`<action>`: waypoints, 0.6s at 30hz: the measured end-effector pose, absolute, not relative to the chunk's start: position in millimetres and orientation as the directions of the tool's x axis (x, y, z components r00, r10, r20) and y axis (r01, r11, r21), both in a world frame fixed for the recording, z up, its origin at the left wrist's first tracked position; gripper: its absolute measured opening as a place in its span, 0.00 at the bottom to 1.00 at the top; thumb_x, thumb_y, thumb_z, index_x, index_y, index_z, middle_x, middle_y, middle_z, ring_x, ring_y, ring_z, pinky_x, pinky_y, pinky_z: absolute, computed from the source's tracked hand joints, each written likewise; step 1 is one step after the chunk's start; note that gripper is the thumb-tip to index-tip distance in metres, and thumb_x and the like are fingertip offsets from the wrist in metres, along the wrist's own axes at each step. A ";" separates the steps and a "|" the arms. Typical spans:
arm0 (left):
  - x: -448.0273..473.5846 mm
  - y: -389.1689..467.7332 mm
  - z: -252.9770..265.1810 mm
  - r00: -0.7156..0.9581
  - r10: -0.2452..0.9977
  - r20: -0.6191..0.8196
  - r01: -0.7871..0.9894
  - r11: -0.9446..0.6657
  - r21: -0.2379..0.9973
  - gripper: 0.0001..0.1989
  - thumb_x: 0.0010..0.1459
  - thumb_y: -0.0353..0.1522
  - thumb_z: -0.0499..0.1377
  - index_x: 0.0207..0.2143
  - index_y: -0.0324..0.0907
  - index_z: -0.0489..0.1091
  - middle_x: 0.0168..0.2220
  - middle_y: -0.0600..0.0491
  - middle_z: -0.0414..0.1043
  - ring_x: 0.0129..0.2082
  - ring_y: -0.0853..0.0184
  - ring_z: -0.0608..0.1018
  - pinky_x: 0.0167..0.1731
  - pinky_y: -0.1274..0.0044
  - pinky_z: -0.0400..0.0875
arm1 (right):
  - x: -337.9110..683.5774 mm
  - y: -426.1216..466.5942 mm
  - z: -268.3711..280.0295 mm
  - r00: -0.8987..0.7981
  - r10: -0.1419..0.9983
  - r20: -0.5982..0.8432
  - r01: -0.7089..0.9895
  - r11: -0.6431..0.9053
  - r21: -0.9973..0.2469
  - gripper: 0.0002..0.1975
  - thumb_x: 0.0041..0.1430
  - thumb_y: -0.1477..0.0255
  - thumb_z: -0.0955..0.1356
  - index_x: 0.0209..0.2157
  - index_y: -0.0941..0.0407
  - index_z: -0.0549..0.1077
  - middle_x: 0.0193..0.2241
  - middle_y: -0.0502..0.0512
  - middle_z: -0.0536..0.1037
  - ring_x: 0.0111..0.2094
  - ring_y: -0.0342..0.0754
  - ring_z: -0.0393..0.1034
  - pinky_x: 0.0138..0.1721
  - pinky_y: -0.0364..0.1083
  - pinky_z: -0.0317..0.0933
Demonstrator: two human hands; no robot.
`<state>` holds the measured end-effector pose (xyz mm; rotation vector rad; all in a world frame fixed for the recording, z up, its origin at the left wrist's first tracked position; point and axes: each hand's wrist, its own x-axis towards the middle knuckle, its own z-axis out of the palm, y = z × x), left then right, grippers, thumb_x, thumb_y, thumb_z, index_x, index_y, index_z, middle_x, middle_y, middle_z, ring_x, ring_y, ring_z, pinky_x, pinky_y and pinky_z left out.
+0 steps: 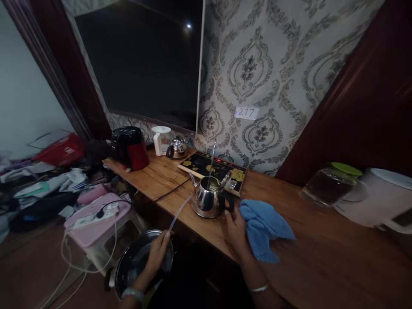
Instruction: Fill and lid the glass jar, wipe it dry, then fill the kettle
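Note:
A shiny steel kettle (206, 204) stands upright near the front edge of the wooden counter, its lid (225, 180) tilted up on the handle side. My right hand (235, 223) is closed at its black handle (228, 201). Between the fingers of my left hand (159, 248) is a thin pale translucent strip (179, 213), which slants up towards the kettle's spout side; whether it touches the kettle I cannot tell. A slim metal rod (213, 156) rises above the kettle's mouth. Beside my right wrist lies a crumpled blue cloth (265, 227).
Behind the kettle sits a black hot plate (206, 165) with gold flowers. Another small kettle (179, 148), a white-handled jug (161, 141) and a red-black appliance (131, 148) stand left. A green-lidded glass jug (331, 186) is right. Below my left hand is a metal basin (128, 262).

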<state>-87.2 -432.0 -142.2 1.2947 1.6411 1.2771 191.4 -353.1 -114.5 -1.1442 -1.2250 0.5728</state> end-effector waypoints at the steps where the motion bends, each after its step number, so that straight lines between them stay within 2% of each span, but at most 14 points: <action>1: -86.9 -432.8 -142.5 -0.264 0.964 0.033 0.266 0.039 0.963 0.36 0.50 0.65 0.54 0.32 0.42 0.78 0.25 0.51 0.75 0.28 0.60 0.78 0.28 0.72 0.73 | 191.7 -353.2 -115.0 0.297 0.854 0.428 0.215 0.377 -0.901 0.15 0.61 0.63 0.67 0.46 0.54 0.78 0.42 0.57 0.84 0.48 0.55 0.76 0.52 0.54 0.67; 5: -83.1 -430.7 -139.6 -0.236 0.970 -0.055 0.134 0.088 0.987 0.37 0.48 0.65 0.56 0.32 0.40 0.78 0.23 0.52 0.74 0.24 0.62 0.76 0.26 0.71 0.73 | 192.5 -352.2 -118.6 0.302 0.856 0.420 0.196 0.375 -0.906 0.16 0.61 0.63 0.67 0.47 0.54 0.77 0.42 0.57 0.84 0.47 0.56 0.77 0.51 0.54 0.68; 8: -93.6 -416.9 -131.4 -0.326 0.944 -0.044 0.060 0.067 0.996 0.37 0.42 0.65 0.61 0.32 0.39 0.78 0.26 0.50 0.76 0.27 0.60 0.78 0.28 0.70 0.75 | 193.0 -350.7 -121.7 0.306 0.862 0.404 0.185 0.362 -0.914 0.17 0.60 0.63 0.67 0.48 0.55 0.77 0.44 0.58 0.84 0.46 0.56 0.77 0.50 0.54 0.68; 11: -117.0 -392.8 -122.8 -0.448 0.890 -0.084 -0.068 0.060 0.996 0.36 0.40 0.61 0.65 0.34 0.39 0.76 0.29 0.49 0.77 0.26 0.61 0.79 0.26 0.71 0.75 | 192.9 -349.4 -123.3 0.302 0.865 0.400 0.186 0.358 -0.915 0.17 0.61 0.63 0.68 0.48 0.55 0.77 0.45 0.58 0.84 0.47 0.56 0.76 0.52 0.55 0.67; 15: -143.7 -359.6 -115.0 -0.577 0.807 -0.124 -0.112 0.072 0.991 0.23 0.45 0.49 0.68 0.36 0.41 0.73 0.34 0.50 0.76 0.29 0.63 0.79 0.26 0.73 0.75 | 190.7 -348.6 -121.0 0.304 0.856 0.419 0.185 0.378 -0.907 0.17 0.61 0.63 0.67 0.48 0.55 0.77 0.45 0.58 0.84 0.48 0.57 0.76 0.52 0.55 0.68; 18: -147.7 -345.9 -110.6 -0.647 0.763 -0.010 0.006 0.018 1.000 0.17 0.52 0.43 0.64 0.38 0.41 0.72 0.36 0.51 0.76 0.35 0.63 0.80 0.33 0.72 0.77 | 188.4 -349.0 -116.7 0.317 0.849 0.423 0.176 0.385 -0.906 0.16 0.61 0.64 0.67 0.48 0.54 0.77 0.45 0.58 0.84 0.47 0.57 0.77 0.50 0.55 0.69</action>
